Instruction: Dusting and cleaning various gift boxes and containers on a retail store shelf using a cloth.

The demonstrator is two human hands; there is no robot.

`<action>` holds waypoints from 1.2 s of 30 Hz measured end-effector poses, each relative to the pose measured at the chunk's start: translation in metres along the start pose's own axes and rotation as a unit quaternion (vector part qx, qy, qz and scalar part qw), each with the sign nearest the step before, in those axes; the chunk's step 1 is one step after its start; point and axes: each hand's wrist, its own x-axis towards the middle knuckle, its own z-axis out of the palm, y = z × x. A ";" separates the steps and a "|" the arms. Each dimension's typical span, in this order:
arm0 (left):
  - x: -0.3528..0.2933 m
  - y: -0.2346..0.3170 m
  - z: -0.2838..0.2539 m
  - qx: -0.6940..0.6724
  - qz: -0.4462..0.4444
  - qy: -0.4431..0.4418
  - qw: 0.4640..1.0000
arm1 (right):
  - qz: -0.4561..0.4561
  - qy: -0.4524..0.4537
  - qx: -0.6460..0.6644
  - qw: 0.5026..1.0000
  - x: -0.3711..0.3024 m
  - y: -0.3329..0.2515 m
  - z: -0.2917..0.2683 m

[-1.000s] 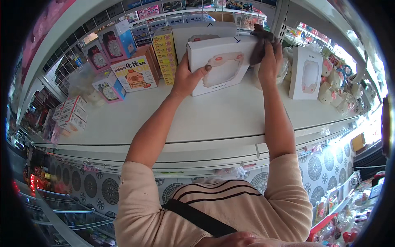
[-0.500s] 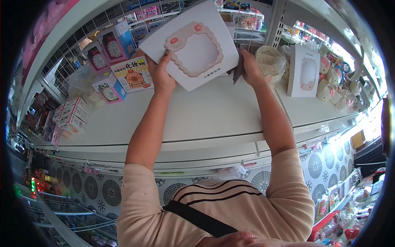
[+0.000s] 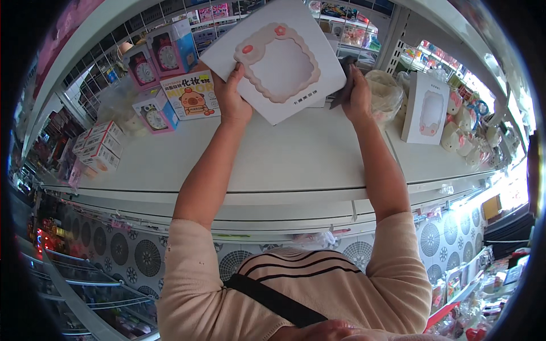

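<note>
A white box (image 3: 310, 94) with a picture of a pale wavy-edged frame on its face is held up, tilted, above the shelf. My left hand (image 3: 234, 101) grips its lower left side, the thumb lying on the front. At the box's right edge, my right hand (image 3: 358, 95) is closed on a dark grey cloth (image 3: 342, 96), which lies against the box. The box hides part of the fingers of both hands.
Below is a white shelf board (image 3: 290, 159). On its left stand boxed alarm clocks (image 3: 153, 115), a yellow-and-white cartoon box (image 3: 190, 99) and small white cartons (image 3: 99, 146). To the right are a plastic-wrapped item (image 3: 381, 96), another white box (image 3: 424, 111) and white cat-shaped figures (image 3: 455, 136).
The white box has shifted slightly right in the picture, with both hands following. My right hand and the cloth stay at its right edge.
</note>
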 end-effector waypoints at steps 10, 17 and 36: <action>0.004 0.005 -0.001 -0.021 0.012 0.035 0.999 | 0.033 -0.122 0.031 0.991 -0.007 0.018 -0.003; 0.012 0.004 -0.017 -0.044 0.044 0.041 0.997 | 0.176 -0.261 -0.217 0.924 -0.055 0.048 0.042; -0.004 0.000 0.005 0.053 0.025 0.014 0.998 | -0.138 0.048 -0.197 0.970 -0.002 -0.007 0.010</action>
